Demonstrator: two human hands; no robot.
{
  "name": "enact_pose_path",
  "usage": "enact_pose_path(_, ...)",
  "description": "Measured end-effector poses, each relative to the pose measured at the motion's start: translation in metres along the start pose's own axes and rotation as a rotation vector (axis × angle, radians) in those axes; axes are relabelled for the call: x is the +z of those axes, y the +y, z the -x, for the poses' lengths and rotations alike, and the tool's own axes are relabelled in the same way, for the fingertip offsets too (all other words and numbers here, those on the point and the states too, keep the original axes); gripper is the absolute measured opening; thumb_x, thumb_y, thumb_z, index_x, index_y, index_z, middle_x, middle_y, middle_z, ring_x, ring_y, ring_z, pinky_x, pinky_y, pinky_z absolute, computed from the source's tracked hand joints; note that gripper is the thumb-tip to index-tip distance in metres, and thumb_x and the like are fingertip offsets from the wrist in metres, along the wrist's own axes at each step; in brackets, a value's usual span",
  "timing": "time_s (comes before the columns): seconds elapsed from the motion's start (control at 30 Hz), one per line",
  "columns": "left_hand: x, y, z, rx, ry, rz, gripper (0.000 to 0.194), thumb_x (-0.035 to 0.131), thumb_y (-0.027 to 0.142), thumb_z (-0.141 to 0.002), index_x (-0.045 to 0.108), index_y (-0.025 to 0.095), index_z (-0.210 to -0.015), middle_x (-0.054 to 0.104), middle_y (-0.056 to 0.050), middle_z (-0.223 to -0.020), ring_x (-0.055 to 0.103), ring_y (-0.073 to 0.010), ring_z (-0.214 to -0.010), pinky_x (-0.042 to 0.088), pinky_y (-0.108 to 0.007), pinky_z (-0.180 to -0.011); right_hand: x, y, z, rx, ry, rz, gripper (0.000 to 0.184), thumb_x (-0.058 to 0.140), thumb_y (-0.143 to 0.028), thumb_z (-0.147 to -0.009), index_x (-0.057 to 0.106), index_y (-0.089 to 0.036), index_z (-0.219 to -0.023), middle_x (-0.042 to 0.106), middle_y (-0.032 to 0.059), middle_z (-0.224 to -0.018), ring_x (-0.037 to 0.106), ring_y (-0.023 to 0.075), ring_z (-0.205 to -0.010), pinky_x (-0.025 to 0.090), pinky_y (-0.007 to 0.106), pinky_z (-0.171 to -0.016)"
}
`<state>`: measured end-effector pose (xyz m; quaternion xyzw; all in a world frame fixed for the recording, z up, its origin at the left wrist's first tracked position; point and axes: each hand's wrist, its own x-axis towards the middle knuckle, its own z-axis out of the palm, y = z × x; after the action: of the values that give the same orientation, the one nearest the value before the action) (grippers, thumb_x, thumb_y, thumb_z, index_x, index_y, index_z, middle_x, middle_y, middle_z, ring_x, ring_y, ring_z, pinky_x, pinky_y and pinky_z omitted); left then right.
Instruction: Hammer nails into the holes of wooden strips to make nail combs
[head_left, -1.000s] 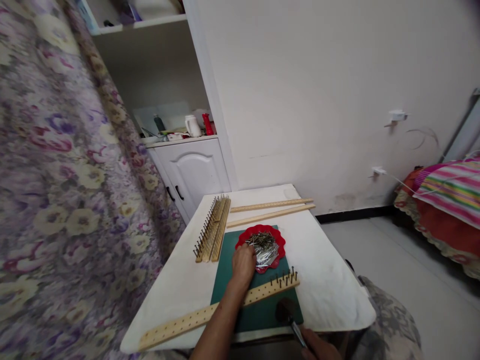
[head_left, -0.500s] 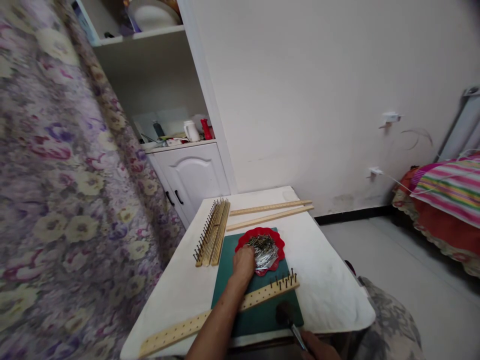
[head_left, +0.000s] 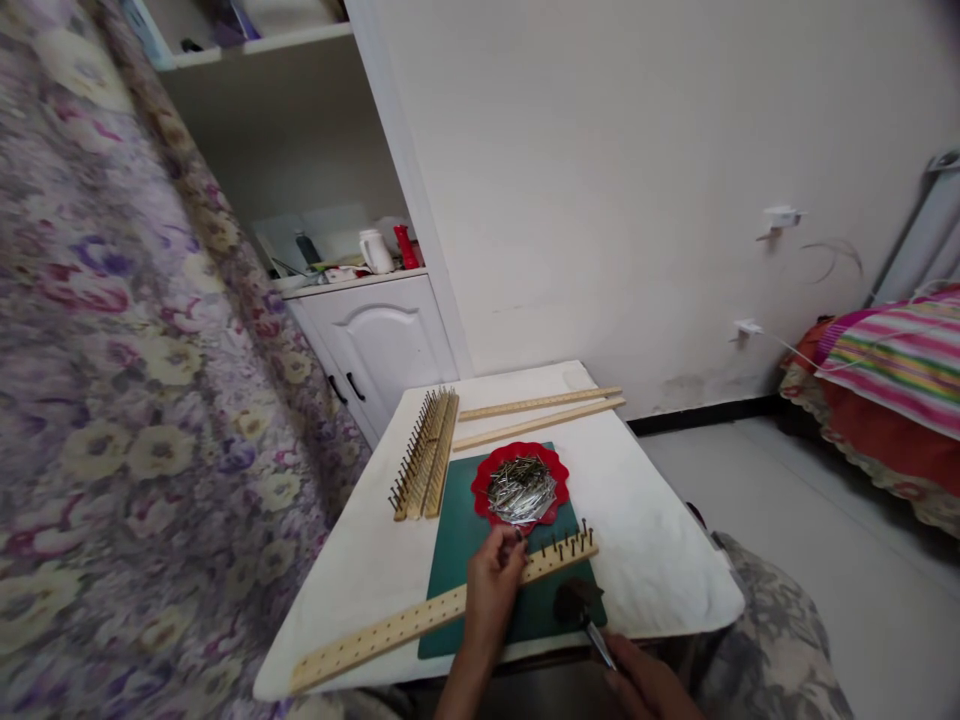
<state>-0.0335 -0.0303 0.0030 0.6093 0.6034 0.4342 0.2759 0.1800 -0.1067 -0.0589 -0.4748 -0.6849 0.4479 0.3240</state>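
Observation:
My left hand (head_left: pixel 493 582) hovers over a long wooden strip (head_left: pixel 420 622) with a row of holes, its fingers pinched on a small nail. The strip lies across a green mat (head_left: pixel 480 545), and several dark nails (head_left: pixel 566 545) stand in its right end. Just beyond the hand sits a red scalloped dish (head_left: pixel 484 478) filled with shiny nails. My right hand (head_left: pixel 643 685) at the bottom edge grips the handle of a hammer (head_left: pixel 577 608), whose dark head rests near the mat's right corner.
The white table (head_left: pixel 660 560) also bears a pair of nail-studded strips (head_left: pixel 424 455) at the left and two plain wooden strips (head_left: pixel 540 415) at the back. A flowered curtain hangs left, a white cabinet (head_left: pixel 375 340) stands behind, a bed at right.
My left hand has drawn back from the red dish to the strip, pinching a nail. The dish of nails is now fully uncovered. The hammer stays in my right hand.

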Motion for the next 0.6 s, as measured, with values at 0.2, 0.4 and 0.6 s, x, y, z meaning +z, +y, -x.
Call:
enact_pose_path(0.2,0.02,-0.002,0.019,0.064,0.05,0.006,0.021,0.053,0.036,-0.08,0.061,0.017,-0.073,0.061,-0.002,-0.073,0.056,-0.0148,-0.067,0.042,-0.022,-0.061,0.001,0.002,0.003,0.067,0.025,-0.048,0.052,0.048,-0.056,-0.079,0.065,-0.021,-0.112,0.074,0.0098,-0.093,0.065,0.0258,-0.09,0.05,0.032,-0.085)
enact_pose_path(0.4,0.028,-0.002,0.015,0.077,0.02,-0.038,0.018,0.052,0.03,-0.08,0.065,0.019,-0.077,0.066,-0.002,-0.076,0.059,-0.017,-0.073,0.044,-0.024,-0.067,-0.001,-0.006,0.002,0.037,-0.023,-0.011,0.048,0.043,-0.049,-0.084,0.062,-0.018,-0.114,0.072,0.0111,-0.1,0.064,0.0251,-0.095,0.046,0.033,-0.091)
enact_pose_path(0.6,0.03,-0.004,0.015,0.111,0.004,-0.098,0.018,0.05,0.028,-0.082,0.066,0.02,-0.076,0.065,-0.001,-0.075,0.06,-0.0163,-0.072,0.042,-0.024,-0.066,0.001,-0.006,0.002,-0.003,-0.056,0.007,0.044,0.038,-0.036,-0.087,0.059,-0.012,-0.117,0.073,0.013,-0.095,0.066,0.0246,-0.088,0.049,0.032,-0.086)
